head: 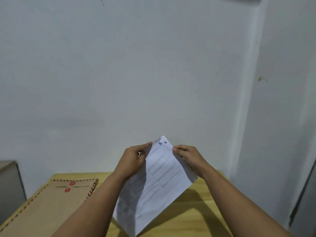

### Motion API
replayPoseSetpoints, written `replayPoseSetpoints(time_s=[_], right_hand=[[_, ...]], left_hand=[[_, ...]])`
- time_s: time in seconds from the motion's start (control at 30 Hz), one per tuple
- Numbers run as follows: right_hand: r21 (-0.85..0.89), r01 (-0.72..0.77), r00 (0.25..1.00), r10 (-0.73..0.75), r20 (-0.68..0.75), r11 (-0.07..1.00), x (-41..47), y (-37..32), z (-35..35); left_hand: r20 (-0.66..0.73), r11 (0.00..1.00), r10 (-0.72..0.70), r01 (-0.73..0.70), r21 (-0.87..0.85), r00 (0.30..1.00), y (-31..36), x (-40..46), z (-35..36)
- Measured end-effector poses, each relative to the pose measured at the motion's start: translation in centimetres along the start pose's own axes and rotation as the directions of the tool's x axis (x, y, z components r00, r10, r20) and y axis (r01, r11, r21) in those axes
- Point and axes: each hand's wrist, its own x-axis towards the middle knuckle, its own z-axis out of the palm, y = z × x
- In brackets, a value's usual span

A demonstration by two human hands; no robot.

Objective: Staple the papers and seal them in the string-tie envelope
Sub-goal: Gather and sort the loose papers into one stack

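Papers [153, 182]: white printed sheets with ruled boxes of small text and blue handwriting near the top corner, held up in the air above the bench, tilted so one corner points up toward the wall and the opposite corner hangs down toward the camera. How many sheets there are cannot be told.
Left hand [132, 160]: closed on the upper left edge of the papers, thumb and fingertips pinching near the top corner; a small pale and red thing shows between the fingers, too small to name.
Right hand [187, 157]: closed on the upper right edge of the papers, thumb on the front face and fingers curled behind the sheet.
Hands together: both grip close to the same top corner, just apart from each other, with both forearms reaching up from the bottom of the view.
String-tie envelope [51, 202]: brown kraft envelope with a red-and-dark striped border, lying flat on the left part of the bench, flap folded down, two red round buttons near its far end. It lies well apart from the papers; the left forearm crosses above its near corner.
Bench [196, 218]: light yellow wood top, pushed against the wall, with the shadow of the arms and papers on its right part.
Wall [136, 65]: plain pale surface filling most of the view.
Cabinet [10, 185]: grey box-like shape at the left edge, beside the bench.
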Motion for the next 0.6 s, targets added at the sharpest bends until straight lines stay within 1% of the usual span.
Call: replayPoseSetpoints(time_s=[0.17,0.37,0.5,0.6], right_hand=[[-0.026,0.067,0.997,-0.066,0.045,0.997,0.1,0.0,1.2],[-0.064,0.124,0.992,-0.122,0.035,0.99,0.9,-0.1,2.3],[-0.044,0.149,0.988,-0.148,0.039,0.988,1.4,0.1,2.6],[-0.027,0.167,0.985,-0.166,0.038,0.986,1.6,0.2,2.8]], left_hand=[[-0.018,1.0,-0.004,0.004,0.001,1.0,0.3,-0.3,-0.6],[-0.025,0.999,0.011,-0.011,-0.03,1.0,0.4,-0.2,-0.8],[-0.056,0.998,0.0,-0.004,-0.068,0.998,-0.5,0.1,-0.9],[-0.081,0.999,-0.009,0.006,-0.036,0.997,-1.0,0.4,-1.0]])
